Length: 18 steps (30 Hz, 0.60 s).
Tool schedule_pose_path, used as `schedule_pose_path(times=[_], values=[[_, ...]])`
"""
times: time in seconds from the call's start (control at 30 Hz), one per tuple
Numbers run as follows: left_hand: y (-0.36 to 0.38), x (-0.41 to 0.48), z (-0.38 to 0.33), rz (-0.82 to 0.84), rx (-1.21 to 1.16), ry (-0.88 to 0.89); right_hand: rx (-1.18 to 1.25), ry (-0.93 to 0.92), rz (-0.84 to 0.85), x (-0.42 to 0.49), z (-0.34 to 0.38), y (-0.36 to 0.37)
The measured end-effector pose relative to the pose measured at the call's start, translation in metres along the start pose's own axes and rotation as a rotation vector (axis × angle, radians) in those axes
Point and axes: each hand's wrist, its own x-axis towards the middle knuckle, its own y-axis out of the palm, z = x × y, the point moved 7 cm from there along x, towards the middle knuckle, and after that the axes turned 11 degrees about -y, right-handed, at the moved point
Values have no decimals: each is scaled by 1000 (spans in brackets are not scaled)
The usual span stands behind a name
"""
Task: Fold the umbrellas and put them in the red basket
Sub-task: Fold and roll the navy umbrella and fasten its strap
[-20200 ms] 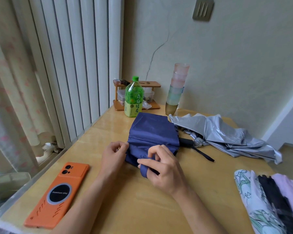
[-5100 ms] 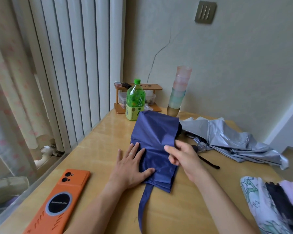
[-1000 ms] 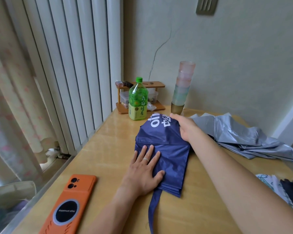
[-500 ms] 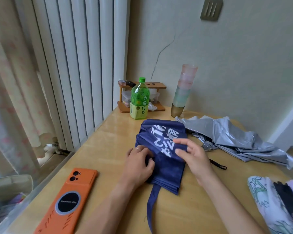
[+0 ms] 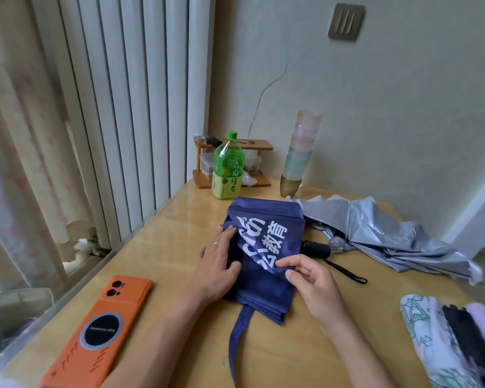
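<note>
A navy blue umbrella (image 5: 266,245) with white lettering lies flattened in the middle of the wooden table (image 5: 163,247), its strap (image 5: 237,331) trailing toward me. My left hand (image 5: 217,264) presses flat on its left side, fingers spread. My right hand (image 5: 310,278) pinches the tip of a lettered fabric panel between thumb and forefinger. The black handle (image 5: 315,249) pokes out to the right. A crumpled silver umbrella (image 5: 381,233) lies behind at the right. A patterned umbrella (image 5: 454,343) sits at the lower right edge. No red basket is in view.
An orange phone (image 5: 95,334) lies at the table's front left. At the back stand a green tea bottle (image 5: 228,169), a small wooden rack (image 5: 235,163) and a stack of pastel cups (image 5: 300,158). Blinds and a curtain hang on the left.
Over the last second my right hand came back from the umbrella's far end, pulling a lettered panel over the top. My left hand stays pressing the left side.
</note>
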Motion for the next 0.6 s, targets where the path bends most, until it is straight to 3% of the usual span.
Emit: schedule_pose_path(times=[0.17,0.33,0.47,0.6], values=[[-6,1,-4,-85,135,-37,2,-45,21,0,2,2],[-11,6,-2,-65,-59,-105,-98,-44,83,0,-2,7],[-17,2,-7,-122,-94,5,-184,-14,99,-1,-7,8],[-23,-3,-12,-158,-343,22,-196,-14,52,0,-5,3]])
